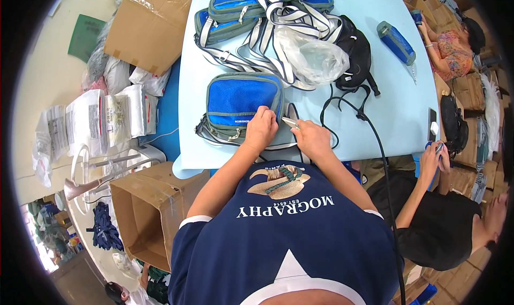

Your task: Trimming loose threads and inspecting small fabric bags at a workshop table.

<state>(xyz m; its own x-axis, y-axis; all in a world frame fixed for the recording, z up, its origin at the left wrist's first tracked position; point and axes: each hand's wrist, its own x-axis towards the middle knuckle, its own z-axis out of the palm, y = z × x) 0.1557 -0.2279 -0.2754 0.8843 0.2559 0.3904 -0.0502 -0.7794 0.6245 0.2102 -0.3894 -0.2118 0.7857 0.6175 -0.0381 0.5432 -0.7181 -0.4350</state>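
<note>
A blue mesh bag with grey-green trim (233,96) lies on the pale blue table near its front edge, a zipper pull at its lower side. My left hand (258,128) is closed in a pinch on the bag's right part, near the edge. Just right of it, my right hand (313,139) grips silver scissors or snips (290,122), their tip pointing toward the bag's right edge. A strap runs from the bag beneath my hands.
More blue bags (233,10), striped straps (262,48), clear plastic (316,58), a black bag (356,53) and a blue pouch (395,42) occupy the table (407,101). Cardboard boxes (144,214) stand left. Co-workers sit right, one's hands (431,157) near the table's edge.
</note>
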